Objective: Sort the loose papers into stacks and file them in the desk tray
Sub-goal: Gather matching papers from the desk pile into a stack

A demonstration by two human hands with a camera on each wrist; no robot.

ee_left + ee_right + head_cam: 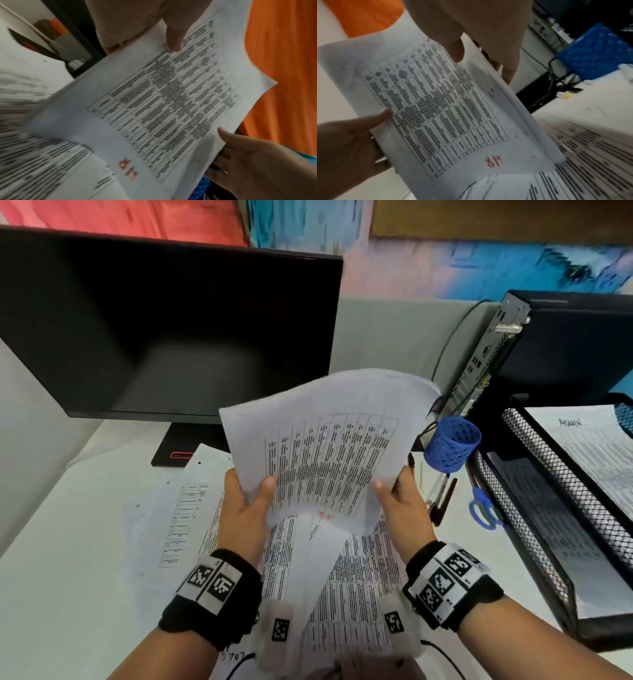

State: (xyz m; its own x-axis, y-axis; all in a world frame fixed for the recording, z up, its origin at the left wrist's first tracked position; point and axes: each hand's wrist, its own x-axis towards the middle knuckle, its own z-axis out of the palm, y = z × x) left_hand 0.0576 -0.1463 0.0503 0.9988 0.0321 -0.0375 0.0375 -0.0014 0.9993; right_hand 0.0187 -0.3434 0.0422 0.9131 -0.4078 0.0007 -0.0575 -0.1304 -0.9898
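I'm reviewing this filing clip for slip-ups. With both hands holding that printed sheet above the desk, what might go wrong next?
1. The held sheet bows between the left hand and right hand; it may crease.
2. Swinging it right toward the mesh desk tray could knock the blue pen cup, which looks tipped already.
3. The loose papers below overlap messily, so they might get mixed.

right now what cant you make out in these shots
- Held sheet: table text blurred in every view.
- Fingers of left hand and right hand: behind the sheet, head view.
- Lower tier of mesh desk tray: contents shadowed.
- Loose papers: print too small.
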